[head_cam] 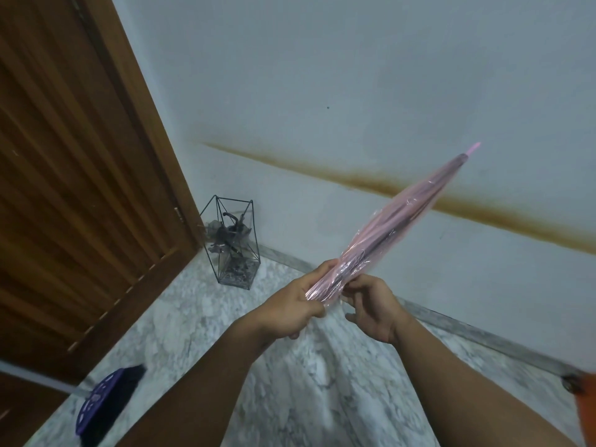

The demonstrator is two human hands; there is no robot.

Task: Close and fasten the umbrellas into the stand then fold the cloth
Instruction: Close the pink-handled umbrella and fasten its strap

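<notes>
Both hands' fingers (317,272) grip pink umbrella (387,233); wire stand (232,243) stands well apart, unobstructed.

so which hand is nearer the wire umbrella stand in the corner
Left. The left hand grips the pink umbrella on the side toward the wire stand; the right hand holds it farther from the stand.

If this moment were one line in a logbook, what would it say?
left hand: grips pink umbrella | right hand: pinches its lower end | umbrella: closed, tip up | wire stand: on floor by door, holds dark umbrella
</notes>
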